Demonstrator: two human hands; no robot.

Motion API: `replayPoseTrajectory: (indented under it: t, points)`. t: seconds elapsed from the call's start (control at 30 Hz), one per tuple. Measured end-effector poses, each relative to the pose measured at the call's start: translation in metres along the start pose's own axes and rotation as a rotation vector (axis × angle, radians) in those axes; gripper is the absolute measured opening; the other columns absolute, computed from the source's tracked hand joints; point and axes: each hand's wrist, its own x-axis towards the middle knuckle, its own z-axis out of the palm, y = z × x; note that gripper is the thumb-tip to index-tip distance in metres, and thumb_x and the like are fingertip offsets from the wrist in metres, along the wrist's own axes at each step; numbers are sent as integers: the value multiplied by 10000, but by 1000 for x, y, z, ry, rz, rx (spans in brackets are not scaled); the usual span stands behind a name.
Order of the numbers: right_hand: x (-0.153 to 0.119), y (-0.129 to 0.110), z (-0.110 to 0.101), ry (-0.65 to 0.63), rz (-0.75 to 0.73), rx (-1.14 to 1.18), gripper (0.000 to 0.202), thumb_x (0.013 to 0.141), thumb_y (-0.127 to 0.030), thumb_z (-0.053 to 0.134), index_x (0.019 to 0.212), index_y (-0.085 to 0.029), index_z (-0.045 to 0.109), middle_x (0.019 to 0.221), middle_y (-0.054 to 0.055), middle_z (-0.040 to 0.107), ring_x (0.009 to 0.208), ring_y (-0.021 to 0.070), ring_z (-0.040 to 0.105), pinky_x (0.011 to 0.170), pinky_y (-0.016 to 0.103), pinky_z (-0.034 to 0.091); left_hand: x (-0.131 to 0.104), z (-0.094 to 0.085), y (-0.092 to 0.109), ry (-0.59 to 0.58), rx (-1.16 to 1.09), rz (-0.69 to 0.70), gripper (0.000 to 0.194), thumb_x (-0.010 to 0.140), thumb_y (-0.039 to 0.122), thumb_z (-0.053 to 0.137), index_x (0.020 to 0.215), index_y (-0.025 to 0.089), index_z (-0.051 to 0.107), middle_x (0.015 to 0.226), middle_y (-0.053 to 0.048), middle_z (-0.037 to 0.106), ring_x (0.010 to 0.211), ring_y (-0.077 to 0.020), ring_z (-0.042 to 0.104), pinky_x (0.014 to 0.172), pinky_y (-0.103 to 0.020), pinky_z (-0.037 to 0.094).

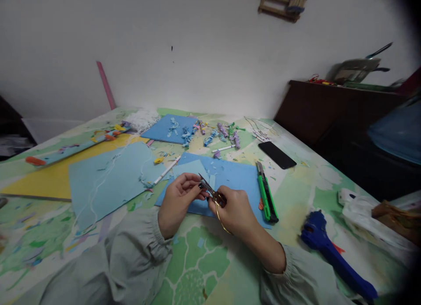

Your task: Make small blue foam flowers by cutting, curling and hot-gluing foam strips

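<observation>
My right hand (235, 208) grips a pair of scissors (213, 193) with gold-coloured handles, its blades pointing up and left toward my other hand. The fingers of my left hand (179, 197) are pinched together at the blades; what sits between them is too small to make out. Beneath both hands lies a blue foam sheet (233, 175) with a smaller light blue piece (190, 167) and a narrow light blue strip (212, 180) on it. A green box cutter (267, 193) rests at the sheet's right edge, its blade end pointing away.
Larger light blue (112, 173) and yellow sheets (36, 180) spread to the left, among scraps. Several curled foam pieces (223, 129) lie at the back near another blue sheet (158, 132). A black phone (277, 154) and a dark blue tool (332, 248) are on the right.
</observation>
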Motion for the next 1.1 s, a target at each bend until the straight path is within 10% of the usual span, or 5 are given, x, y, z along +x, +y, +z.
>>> replayPoseTrajectory:
  t: [1.1]
  points:
    - [1,2,-1,-24,5,19,199,728,-287,534,565,-172,522,502,-3,556,450,90,427,493,210,251,5,-5,-4,62,98,81,239,689,212,649,871,130,517,717,2,617,606,-118,623,585,-238,491]
